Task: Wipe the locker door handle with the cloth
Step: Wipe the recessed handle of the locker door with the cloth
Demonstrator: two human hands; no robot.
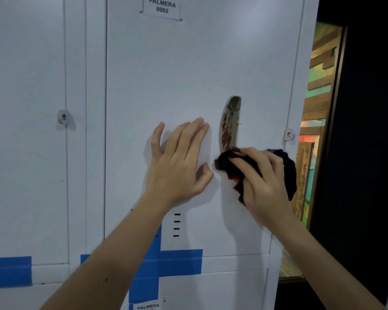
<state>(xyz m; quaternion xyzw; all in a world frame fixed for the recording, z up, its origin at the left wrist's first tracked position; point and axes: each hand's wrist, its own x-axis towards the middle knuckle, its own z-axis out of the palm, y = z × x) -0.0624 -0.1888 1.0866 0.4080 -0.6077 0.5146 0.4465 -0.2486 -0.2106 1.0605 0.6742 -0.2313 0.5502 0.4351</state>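
a label (162,7) atop the locker door (166,63) reads "palmera 0002"; a lower label (148,306) reads "palmera".

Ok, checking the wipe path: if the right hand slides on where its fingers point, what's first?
The rusty locker door handle; the cloth in the right hand seems to touch its lower end.

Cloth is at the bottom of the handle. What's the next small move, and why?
Probably slide the right hand and cloth up along the handle: the cloth covers only its lower end, and reddish-brown streaks above it lie bare. The left hand lies flat on the door, so the door looks braced.
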